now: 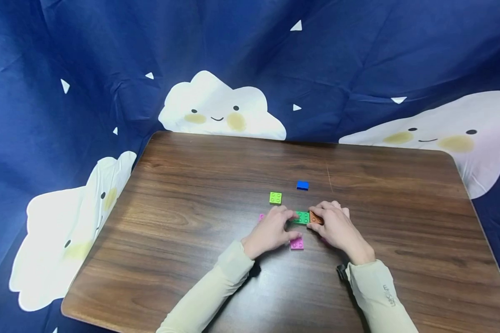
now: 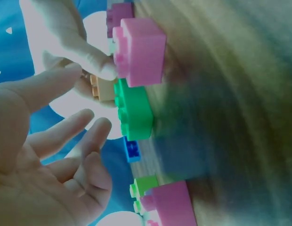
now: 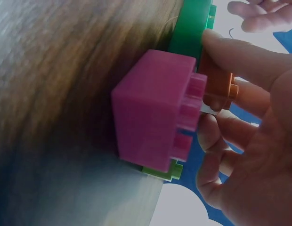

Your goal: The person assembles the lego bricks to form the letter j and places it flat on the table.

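Observation:
My right hand (image 1: 337, 226) pinches an orange brick (image 3: 216, 80) between thumb and fingers. That brick sits at the right end of a long green brick (image 1: 302, 218) and stands higher than it in the wrist views. My left hand (image 1: 272, 231) hovers over the green brick's left part, thumb and fingers spread, holding nothing. In the left wrist view its fingertips (image 2: 101, 125) are apart from the green brick. A pink brick (image 1: 296, 243) lies just in front, near the left thumb. Another pink brick (image 1: 261, 217) is partly hidden behind the left hand.
Beyond the hands, a lime green brick (image 1: 275, 198) and a blue brick (image 1: 302, 185) lie on the brown wooden table (image 1: 183, 199). A darker pink brick (image 3: 150, 108) stands close below the right hand. A blue cloth (image 1: 241, 41) with clouds hangs behind the table.

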{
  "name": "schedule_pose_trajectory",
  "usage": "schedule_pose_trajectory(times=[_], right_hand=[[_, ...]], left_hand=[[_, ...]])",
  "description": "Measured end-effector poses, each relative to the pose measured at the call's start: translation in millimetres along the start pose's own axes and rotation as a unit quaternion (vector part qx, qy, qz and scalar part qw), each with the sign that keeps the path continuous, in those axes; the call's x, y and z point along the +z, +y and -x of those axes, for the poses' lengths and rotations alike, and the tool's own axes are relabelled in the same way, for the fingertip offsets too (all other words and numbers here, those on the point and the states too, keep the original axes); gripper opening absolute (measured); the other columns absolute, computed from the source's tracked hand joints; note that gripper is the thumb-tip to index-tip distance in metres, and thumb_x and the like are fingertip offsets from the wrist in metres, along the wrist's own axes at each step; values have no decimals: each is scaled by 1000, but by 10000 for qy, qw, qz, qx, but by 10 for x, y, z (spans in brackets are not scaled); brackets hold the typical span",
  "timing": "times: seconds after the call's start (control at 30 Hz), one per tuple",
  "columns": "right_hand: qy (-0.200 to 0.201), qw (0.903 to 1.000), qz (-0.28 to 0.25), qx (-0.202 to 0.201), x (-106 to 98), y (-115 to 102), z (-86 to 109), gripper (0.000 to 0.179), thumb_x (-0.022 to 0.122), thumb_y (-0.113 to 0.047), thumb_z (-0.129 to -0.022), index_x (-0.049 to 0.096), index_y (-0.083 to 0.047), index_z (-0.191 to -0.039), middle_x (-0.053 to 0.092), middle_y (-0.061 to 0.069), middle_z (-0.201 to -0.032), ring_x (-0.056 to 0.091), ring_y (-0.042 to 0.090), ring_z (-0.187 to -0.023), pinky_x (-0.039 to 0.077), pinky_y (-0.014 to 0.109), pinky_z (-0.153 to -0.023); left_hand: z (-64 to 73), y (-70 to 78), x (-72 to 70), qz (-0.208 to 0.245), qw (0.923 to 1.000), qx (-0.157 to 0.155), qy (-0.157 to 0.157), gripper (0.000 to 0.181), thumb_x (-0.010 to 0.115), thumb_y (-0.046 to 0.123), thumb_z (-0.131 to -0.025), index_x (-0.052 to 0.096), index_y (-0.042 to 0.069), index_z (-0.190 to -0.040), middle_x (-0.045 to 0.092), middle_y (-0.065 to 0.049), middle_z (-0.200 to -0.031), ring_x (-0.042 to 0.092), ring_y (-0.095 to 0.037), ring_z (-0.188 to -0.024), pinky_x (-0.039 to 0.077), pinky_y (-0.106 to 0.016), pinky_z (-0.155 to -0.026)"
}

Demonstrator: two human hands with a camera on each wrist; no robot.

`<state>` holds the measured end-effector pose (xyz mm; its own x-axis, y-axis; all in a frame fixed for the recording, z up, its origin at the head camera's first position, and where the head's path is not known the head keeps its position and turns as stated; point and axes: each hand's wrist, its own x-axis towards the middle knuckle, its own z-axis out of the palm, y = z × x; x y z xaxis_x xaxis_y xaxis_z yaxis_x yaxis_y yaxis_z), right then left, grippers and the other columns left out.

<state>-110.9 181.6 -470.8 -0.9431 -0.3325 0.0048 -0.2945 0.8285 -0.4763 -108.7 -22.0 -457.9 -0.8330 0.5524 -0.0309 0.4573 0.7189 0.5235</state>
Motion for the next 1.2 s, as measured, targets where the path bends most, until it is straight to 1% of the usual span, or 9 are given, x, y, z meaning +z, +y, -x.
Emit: schedule_pose_trajectory(times=[0.1, 0.23, 0.33, 0.43, 0.53, 0.7, 0.9, 1.07, 1.2], right_hand=[[50, 10000, -21, -34, -3, 2, -3, 44, 75, -22, -83, 66, 1, -119, 65, 11, -108, 49, 27, -95, 27, 39, -72], [80, 9999, -47, -38, -5, 6, -1, 44, 75, -22, -82, 65, 2, -119, 66, 11, -108, 49, 27, -96, 27, 39, -73], [84, 9999, -59, -17, -3, 8, -4, 44, 75, -21, -82, 65, 2, -119, 65, 11, -108, 49, 27, -97, 27, 40, -74], [100, 9999, -55, -8, -2, 12, -13, 44, 75, -21, -82, 65, 2, -118, 65, 10, -107, 49, 28, -98, 28, 40, -73], [110, 9999, -41, 5, -2, 14, -27, 44, 75, -21, -81, 66, 1, -118, 65, 10, -107, 50, 28, -98, 28, 40, -73], [92, 10000, -21, 16, -8, 6, -36, 43, 75, -22, -81, 67, 0, -117, 65, 10, -106, 50, 27, -97, 28, 40, -72], [63, 10000, -36, 21, -6, 5, -27, 43, 75, -22, -82, 66, 0, -117, 65, 9, -106, 50, 26, -95, 27, 39, -72], [85, 10000, -29, 27, 9, 18, -21, 43, 75, -22, -81, 67, 0, -117, 65, 9, -106, 50, 26, -95, 27, 39, -72], [94, 9999, -29, 23, 19, 25, -13, 43, 75, -22, -81, 66, 0, -117, 65, 9, -106, 50, 26, -95, 27, 39, -72]], left_hand=[[35, 7, 35, -106, 9999, 85, -100, 44, 73, 37, -83, 66, 9, -117, 64, -3, -109, 56, -17, -104, 46, -27, -93], [71, 19, 94, -351, 9987, 154, -324, 49, 75, 42, -81, 66, 11, -117, 64, -2, -113, 58, -17, -107, 46, -27, -96], [84, 30, 139, -609, 9969, 243, -426, 50, 76, 45, -79, 67, 12, -116, 65, -1, -109, 59, -16, -103, 47, -27, -93], [84, 40, 165, -779, 9955, 360, -406, 46, 77, 43, -78, 68, 13, -112, 65, 1, -105, 59, -15, -99, 47, -26, -90], [79, 39, 182, -844, 9949, 416, -353, 41, 78, 41, -77, 69, 14, -107, 66, 2, -102, 59, -14, -95, 47, -25, -87], [85, 48, 204, -1023, 9933, 409, -337, 38, 78, 39, -77, 69, 15, -105, 67, 2, -102, 59, -14, -92, 47, -25, -84], [94, 42, 240, -1238, 9910, 410, -298, 41, 79, 41, -75, 70, 17, -106, 65, 2, -99, 57, -13, -89, 46, -25, -82], [102, 27, 256, -1312, 9898, 523, -191, 39, 79, 41, -75, 70, 18, -104, 64, 3, -96, 57, -12, -88, 46, -25, -81], [103, 22, 263, -1303, 9897, 566, -171, 37, 79, 39, -76, 70, 17, -104, 65, 3, -96, 57, -12, -87, 46, -25, -81]])
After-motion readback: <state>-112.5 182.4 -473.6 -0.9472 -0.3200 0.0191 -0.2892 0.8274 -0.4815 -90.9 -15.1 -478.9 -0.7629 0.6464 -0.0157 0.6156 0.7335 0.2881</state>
